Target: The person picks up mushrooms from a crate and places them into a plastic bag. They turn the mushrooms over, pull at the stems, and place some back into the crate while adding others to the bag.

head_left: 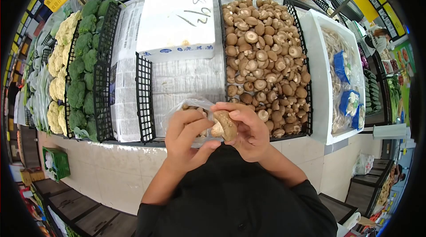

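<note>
A brown shiitake mushroom is gripped between the thumb and fingers of my right hand, its pale stem turned left. My left hand is curled around a clear plastic bag, with its index finger and thumb close to the stem. Several mushrooms show inside the bag, partly hidden behind my left fingers. Just beyond my right hand, a heap of loose shiitake mushrooms fills a black crate.
A white foam box marked with handwritten numbers stands on the paper-lined display. Broccoli and cauliflower lie to the left. At right, a white foam bin holds blue-trayed packs. A green crate sits on the floor.
</note>
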Demonstrator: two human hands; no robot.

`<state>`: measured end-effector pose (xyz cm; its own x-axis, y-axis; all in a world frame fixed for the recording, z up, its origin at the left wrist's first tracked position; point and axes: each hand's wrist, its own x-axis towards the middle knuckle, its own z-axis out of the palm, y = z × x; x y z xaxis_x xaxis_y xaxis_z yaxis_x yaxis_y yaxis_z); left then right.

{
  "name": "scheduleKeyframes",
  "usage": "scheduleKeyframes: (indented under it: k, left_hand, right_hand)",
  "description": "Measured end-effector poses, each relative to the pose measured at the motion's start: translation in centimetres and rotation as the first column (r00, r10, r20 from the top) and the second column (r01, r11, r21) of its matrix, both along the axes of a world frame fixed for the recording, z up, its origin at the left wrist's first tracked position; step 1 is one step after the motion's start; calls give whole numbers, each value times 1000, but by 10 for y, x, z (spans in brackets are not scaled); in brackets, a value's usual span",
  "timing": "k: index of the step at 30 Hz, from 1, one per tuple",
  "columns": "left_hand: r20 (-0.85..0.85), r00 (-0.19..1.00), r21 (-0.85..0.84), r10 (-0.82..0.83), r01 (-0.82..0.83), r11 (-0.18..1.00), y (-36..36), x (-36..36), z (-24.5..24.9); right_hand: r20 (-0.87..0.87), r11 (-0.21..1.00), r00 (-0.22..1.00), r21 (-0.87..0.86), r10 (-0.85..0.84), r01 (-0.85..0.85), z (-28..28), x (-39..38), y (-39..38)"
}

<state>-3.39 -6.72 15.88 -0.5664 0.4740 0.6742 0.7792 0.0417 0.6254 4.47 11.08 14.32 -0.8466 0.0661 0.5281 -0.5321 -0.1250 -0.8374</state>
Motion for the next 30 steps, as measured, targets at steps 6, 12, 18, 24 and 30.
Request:
scheduleKeyframes:
  k: [6,12,18,24,30]
  left_hand:
    - [67,997,31,-34,32,999,7,2,-2]
    - [-109,993,-24,36,-39,999,8,1,-1]
    - [-196,976,-11,94,-98,995,8,0,3]
    - [-160,983,-29,91,-97,995,5,0,1]
    - [256,967,7,16,-19,1000,-2,6,1]
  right_hand:
    - [-79,981,993,169,-83,95,-1,0,6]
    - [-33,993,997,94,-63,66,2,4,3]
    - [83,983,996,180,-38,23,12,7,7]
    - [57,973,993,210,-108,94,14,8,5]
    - [-57,934,988,321,-146,156,14,5,7]
